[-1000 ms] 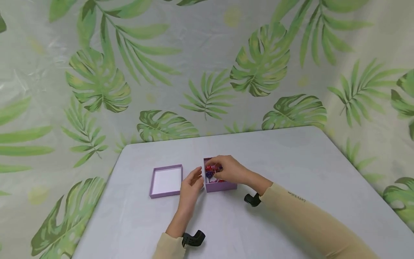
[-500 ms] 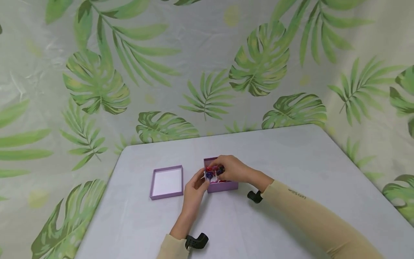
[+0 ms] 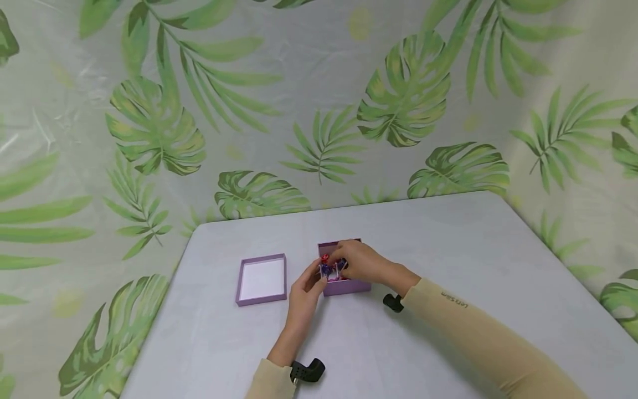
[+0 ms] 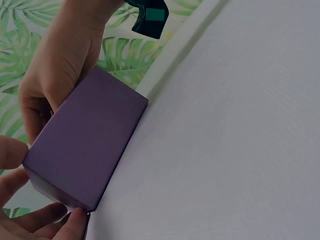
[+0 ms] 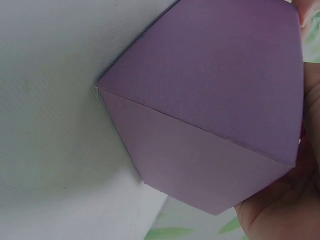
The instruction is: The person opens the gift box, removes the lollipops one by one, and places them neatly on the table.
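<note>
A purple box (image 3: 347, 287) stands uncovered on the table, holding several lollipops (image 3: 326, 269) in red and dark blue wrappers. My right hand (image 3: 364, 261) reaches in over its right side and pinches a dark-wrapped lollipop (image 3: 342, 264), whose white stick shows beside the fingertips. At the near left corner my left hand (image 3: 303, 296) grips the box, thumb near the front corner and fingers along the short wall. In the left wrist view the box's outer wall (image 4: 90, 135) hides what is inside. The right wrist view likewise shows mostly purple outer walls (image 5: 210, 95).
Left of the box lies a shallow lid (image 3: 261, 256) with its white inside facing up. Both stand on a white-covered table (image 3: 423, 238). A leaf-printed curtain (image 3: 329, 111) rises behind the table's back edge.
My left hand has moved right, from beside the box onto its left corner. The right hand stays in the box, where a dark lollipop now shows at its fingertips.
</note>
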Demonstrator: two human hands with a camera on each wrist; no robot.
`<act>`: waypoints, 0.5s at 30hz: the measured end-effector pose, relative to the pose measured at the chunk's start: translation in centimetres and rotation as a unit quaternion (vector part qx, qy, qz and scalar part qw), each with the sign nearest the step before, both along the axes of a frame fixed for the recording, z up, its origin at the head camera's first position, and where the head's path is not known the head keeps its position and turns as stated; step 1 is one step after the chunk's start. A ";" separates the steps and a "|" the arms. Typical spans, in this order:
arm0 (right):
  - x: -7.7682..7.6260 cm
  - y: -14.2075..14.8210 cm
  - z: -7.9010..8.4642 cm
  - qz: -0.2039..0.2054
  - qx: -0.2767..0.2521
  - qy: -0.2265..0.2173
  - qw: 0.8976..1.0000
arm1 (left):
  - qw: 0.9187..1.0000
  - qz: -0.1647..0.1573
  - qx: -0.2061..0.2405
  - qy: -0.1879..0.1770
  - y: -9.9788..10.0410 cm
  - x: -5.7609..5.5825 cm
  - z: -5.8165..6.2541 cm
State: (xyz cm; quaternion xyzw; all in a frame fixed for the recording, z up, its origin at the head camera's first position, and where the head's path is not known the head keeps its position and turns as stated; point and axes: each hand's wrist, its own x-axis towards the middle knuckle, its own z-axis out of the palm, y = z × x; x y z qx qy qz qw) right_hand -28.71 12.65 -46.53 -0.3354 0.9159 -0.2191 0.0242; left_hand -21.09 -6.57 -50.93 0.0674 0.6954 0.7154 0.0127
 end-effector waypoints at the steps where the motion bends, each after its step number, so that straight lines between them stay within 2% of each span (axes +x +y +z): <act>1: 0.0 0.0 0.0 0.000 0.009 0.006 1.000 | 1.000 0.000 -0.002 -0.001 0.0 0.2 0.4; 4: 0.1 -0.1 0.0 0.005 0.024 0.019 1.000 | 1.000 0.001 -0.006 -0.001 0.0 0.8 1.3; 6: 0.1 -0.2 0.0 0.007 0.033 0.022 0.999 | 1.000 0.000 -0.009 0.000 0.0 0.9 1.5; 12: -0.1 -0.3 -0.1 0.007 0.059 0.014 0.998 | 1.000 -0.007 -0.027 0.012 -0.1 0.9 1.4; 15: -0.3 -0.2 0.0 0.007 0.052 0.016 0.998 | 0.999 -0.010 -0.028 0.018 -0.2 0.8 1.2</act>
